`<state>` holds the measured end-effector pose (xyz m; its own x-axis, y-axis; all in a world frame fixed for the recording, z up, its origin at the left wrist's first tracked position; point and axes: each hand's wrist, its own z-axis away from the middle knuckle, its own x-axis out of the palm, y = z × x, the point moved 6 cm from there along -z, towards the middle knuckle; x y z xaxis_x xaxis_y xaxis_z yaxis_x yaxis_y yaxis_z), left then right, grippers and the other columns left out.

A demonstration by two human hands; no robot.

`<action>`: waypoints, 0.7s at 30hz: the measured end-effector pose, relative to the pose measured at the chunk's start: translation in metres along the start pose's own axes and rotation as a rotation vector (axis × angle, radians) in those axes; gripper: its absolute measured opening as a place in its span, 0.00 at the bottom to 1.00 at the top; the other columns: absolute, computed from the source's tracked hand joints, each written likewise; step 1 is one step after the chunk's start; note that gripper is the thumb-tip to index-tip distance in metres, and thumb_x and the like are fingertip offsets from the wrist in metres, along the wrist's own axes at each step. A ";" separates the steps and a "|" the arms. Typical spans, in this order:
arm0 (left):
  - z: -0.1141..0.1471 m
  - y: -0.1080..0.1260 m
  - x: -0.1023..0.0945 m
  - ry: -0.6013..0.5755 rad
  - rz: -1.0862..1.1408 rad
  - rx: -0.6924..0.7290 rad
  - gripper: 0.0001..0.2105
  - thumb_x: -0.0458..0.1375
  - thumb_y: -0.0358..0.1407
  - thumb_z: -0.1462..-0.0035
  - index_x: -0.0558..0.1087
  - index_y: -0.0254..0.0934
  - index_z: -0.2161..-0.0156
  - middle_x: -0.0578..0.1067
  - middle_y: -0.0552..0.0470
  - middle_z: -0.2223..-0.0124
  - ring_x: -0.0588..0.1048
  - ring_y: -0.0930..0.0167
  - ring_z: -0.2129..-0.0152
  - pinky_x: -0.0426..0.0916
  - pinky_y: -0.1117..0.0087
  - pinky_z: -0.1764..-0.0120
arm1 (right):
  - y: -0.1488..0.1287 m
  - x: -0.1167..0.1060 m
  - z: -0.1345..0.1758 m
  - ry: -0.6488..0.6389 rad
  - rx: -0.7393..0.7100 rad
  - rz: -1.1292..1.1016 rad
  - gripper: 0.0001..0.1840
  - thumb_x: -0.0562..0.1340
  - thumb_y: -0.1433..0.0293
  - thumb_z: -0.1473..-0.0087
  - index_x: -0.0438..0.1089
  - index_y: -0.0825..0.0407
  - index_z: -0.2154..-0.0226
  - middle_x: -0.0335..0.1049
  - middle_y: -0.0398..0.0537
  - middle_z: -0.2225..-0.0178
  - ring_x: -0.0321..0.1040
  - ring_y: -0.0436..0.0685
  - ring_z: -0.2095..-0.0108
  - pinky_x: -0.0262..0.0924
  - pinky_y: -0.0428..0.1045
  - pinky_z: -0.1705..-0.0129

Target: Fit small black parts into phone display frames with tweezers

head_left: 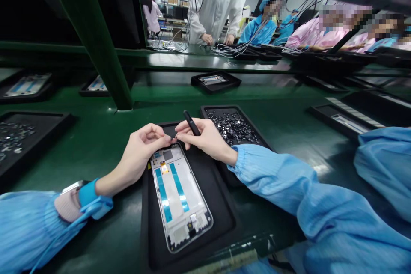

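A silver phone frame [175, 201] with two blue strips lies in a black tray [221, 214] in front of me. Over its top end the fingertips of both hands meet. My left hand [136, 154] pinches a tiny dark part [172, 139] between thumb and forefinger; its exact kind is too small to make out. A black pen-like tool [192, 123] rests in the grip of my right hand [210, 139], its upper end pointing up and left. The right thumb and forefinger also close at the tiny part, and the tool's lower end is hidden by the hand.
Behind my right hand, a black tray [239, 111] holds many small dark pieces. Another tray of small parts [48, 126] stands at left. Trays with phone frames [213, 79] sit farther back. A green post [93, 38] rises at left. Several people work beyond the bench.
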<state>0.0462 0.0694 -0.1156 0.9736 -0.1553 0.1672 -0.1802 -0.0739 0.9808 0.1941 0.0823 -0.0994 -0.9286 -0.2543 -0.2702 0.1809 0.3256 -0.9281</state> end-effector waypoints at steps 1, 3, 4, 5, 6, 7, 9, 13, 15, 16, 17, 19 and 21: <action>0.000 -0.001 0.000 -0.003 -0.017 0.010 0.14 0.68 0.34 0.60 0.67 0.34 0.72 0.76 0.52 0.72 0.76 0.73 0.71 0.69 0.76 0.66 | 0.001 0.000 -0.001 -0.003 0.011 -0.052 0.12 0.64 0.69 0.55 0.70 0.59 0.67 0.68 0.42 0.79 0.65 0.45 0.80 0.61 0.43 0.71; -0.001 -0.002 -0.001 -0.010 -0.034 0.022 0.14 0.68 0.34 0.59 0.67 0.34 0.71 0.76 0.52 0.71 0.76 0.72 0.70 0.69 0.74 0.65 | 0.003 0.000 -0.001 -0.002 0.031 -0.129 0.13 0.66 0.68 0.57 0.69 0.59 0.67 0.68 0.42 0.81 0.66 0.46 0.80 0.61 0.43 0.71; -0.001 -0.002 -0.001 -0.011 -0.040 0.027 0.14 0.68 0.35 0.59 0.66 0.34 0.71 0.76 0.52 0.71 0.76 0.72 0.70 0.69 0.74 0.64 | 0.003 0.000 0.000 -0.002 0.044 -0.153 0.13 0.66 0.68 0.57 0.70 0.59 0.68 0.68 0.42 0.82 0.66 0.46 0.80 0.60 0.42 0.72; -0.001 -0.003 -0.001 -0.009 -0.047 0.031 0.14 0.68 0.35 0.58 0.66 0.34 0.71 0.75 0.53 0.71 0.76 0.72 0.70 0.69 0.74 0.64 | 0.003 0.001 0.000 -0.005 0.060 -0.165 0.14 0.67 0.67 0.57 0.70 0.60 0.69 0.67 0.42 0.83 0.65 0.45 0.81 0.59 0.42 0.73; -0.001 -0.003 -0.001 -0.006 -0.057 0.036 0.14 0.68 0.35 0.58 0.66 0.34 0.71 0.75 0.53 0.72 0.75 0.72 0.71 0.68 0.74 0.65 | 0.003 0.001 0.001 -0.009 0.075 -0.168 0.14 0.67 0.67 0.58 0.70 0.60 0.69 0.67 0.42 0.83 0.64 0.45 0.81 0.57 0.41 0.74; 0.000 -0.002 -0.001 -0.003 -0.070 0.040 0.14 0.68 0.35 0.58 0.66 0.34 0.72 0.75 0.54 0.72 0.75 0.73 0.71 0.68 0.75 0.65 | 0.002 0.002 0.002 -0.017 0.084 -0.162 0.14 0.68 0.67 0.58 0.71 0.60 0.70 0.67 0.42 0.83 0.62 0.44 0.81 0.56 0.41 0.75; 0.000 -0.001 0.000 0.003 -0.098 0.048 0.14 0.68 0.36 0.59 0.67 0.34 0.72 0.73 0.55 0.73 0.74 0.74 0.72 0.67 0.77 0.67 | 0.000 0.003 0.003 -0.035 0.088 -0.141 0.15 0.69 0.66 0.60 0.72 0.60 0.71 0.66 0.41 0.81 0.59 0.42 0.81 0.53 0.41 0.77; 0.001 0.001 0.002 -0.007 -0.132 0.063 0.14 0.68 0.36 0.59 0.67 0.34 0.73 0.71 0.56 0.74 0.71 0.77 0.75 0.64 0.79 0.71 | -0.001 0.006 0.003 -0.055 0.075 -0.112 0.15 0.69 0.65 0.61 0.71 0.59 0.72 0.64 0.40 0.80 0.56 0.42 0.81 0.50 0.40 0.78; 0.001 0.001 0.003 -0.016 -0.136 0.062 0.13 0.68 0.37 0.59 0.67 0.34 0.73 0.71 0.56 0.74 0.71 0.76 0.75 0.64 0.78 0.71 | 0.000 0.006 0.003 -0.041 0.063 -0.088 0.14 0.69 0.65 0.60 0.70 0.59 0.73 0.62 0.39 0.81 0.55 0.41 0.81 0.49 0.40 0.78; 0.001 0.001 0.003 -0.017 -0.137 0.060 0.13 0.68 0.37 0.59 0.67 0.34 0.73 0.71 0.56 0.74 0.71 0.76 0.75 0.64 0.78 0.71 | 0.000 0.005 0.003 -0.031 0.053 -0.069 0.14 0.68 0.66 0.60 0.69 0.59 0.73 0.62 0.39 0.81 0.54 0.41 0.81 0.49 0.40 0.78; 0.001 0.000 0.003 -0.017 -0.136 0.056 0.13 0.67 0.37 0.59 0.67 0.34 0.73 0.71 0.56 0.74 0.71 0.76 0.75 0.65 0.78 0.70 | 0.000 0.005 0.003 -0.022 0.041 -0.048 0.13 0.68 0.66 0.59 0.69 0.59 0.72 0.61 0.39 0.81 0.53 0.41 0.80 0.50 0.40 0.77; 0.001 0.000 0.003 -0.019 -0.136 0.048 0.13 0.68 0.37 0.59 0.67 0.34 0.73 0.71 0.55 0.73 0.71 0.75 0.74 0.65 0.77 0.70 | -0.001 0.004 0.003 -0.009 0.023 -0.009 0.12 0.66 0.67 0.57 0.70 0.59 0.71 0.62 0.39 0.80 0.53 0.41 0.80 0.50 0.40 0.76; 0.001 -0.001 0.003 -0.020 -0.135 0.042 0.13 0.68 0.37 0.59 0.67 0.34 0.73 0.72 0.55 0.73 0.71 0.75 0.74 0.65 0.78 0.70 | -0.001 0.004 0.004 -0.006 0.016 0.019 0.12 0.65 0.67 0.56 0.71 0.59 0.69 0.64 0.40 0.78 0.55 0.41 0.79 0.51 0.40 0.75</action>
<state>0.0496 0.0684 -0.1159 0.9866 -0.1604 0.0314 -0.0537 -0.1369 0.9891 0.1917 0.0777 -0.1008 -0.9232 -0.2535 -0.2888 0.2034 0.3154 -0.9269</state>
